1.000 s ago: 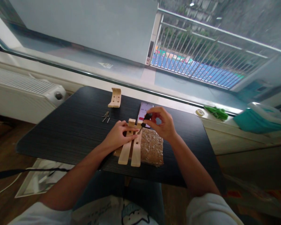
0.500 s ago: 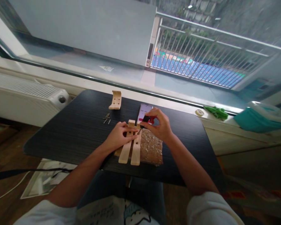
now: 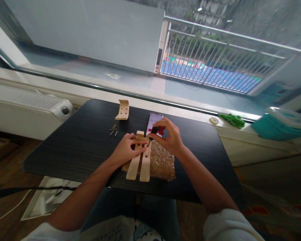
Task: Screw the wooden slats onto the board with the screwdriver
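My right hand (image 3: 171, 136) grips a screwdriver (image 3: 154, 130) by its black and red handle. Its shaft slants down to the right-hand wooden piece (image 3: 144, 170). Across two long pale wooden pieces lies my left hand (image 3: 125, 149), its thumb and forefinger closing in around the screwdriver's tip and steadying the wood. Whether those fingers also pinch a screw is too small to tell. The second wooden piece (image 3: 132, 170) runs alongside on the left. Both rest on a rough brown block (image 3: 163, 161), and holes show in them.
Several loose screws (image 3: 112, 130) lie left of the work on the black table (image 3: 72, 144). Behind them stands a curved wooden piece (image 3: 123, 110) with holes. A lit phone (image 3: 153, 117) lies behind my right hand. Tape (image 3: 213, 121) and a green cloth (image 3: 232, 119) sit on the windowsill.
My right hand and the screwdriver handle have turned slightly, showing more red on the handle. My left hand stays on the wood. The whole view has shifted a little.
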Demonstrator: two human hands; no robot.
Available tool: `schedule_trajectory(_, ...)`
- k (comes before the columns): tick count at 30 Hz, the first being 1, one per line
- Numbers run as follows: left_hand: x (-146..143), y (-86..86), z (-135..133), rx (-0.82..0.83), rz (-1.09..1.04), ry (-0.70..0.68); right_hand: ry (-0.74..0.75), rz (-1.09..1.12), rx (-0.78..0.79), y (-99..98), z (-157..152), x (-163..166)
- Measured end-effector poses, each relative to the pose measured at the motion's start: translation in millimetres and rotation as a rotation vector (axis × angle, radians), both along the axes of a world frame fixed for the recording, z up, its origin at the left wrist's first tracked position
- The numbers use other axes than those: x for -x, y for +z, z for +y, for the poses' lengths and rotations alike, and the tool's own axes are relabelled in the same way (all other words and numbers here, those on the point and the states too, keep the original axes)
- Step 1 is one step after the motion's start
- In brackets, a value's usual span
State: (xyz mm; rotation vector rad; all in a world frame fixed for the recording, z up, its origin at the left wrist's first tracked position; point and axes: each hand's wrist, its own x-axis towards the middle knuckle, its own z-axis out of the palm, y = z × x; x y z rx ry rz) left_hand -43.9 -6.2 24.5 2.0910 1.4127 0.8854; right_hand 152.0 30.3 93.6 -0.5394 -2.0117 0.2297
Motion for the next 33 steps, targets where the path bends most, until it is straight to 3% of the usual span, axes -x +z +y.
schedule_trajectory(13,-0.8,2.8,0.3,0.017,0.015,-0.002,0.234,-0.136,0.155,13.1,1.3,-11.8)
schedule_trajectory(22,-0.6,4.5,-0.2,0.038,0.017,-0.009,0.3,-0.148,0.424,13.1,1.1,-18.5)
schedule_trajectory(33,-1.2,6.6,0.0,0.06,0.01,-0.01,0.294,-0.219,0.322,24.0,3.5,-20.4)
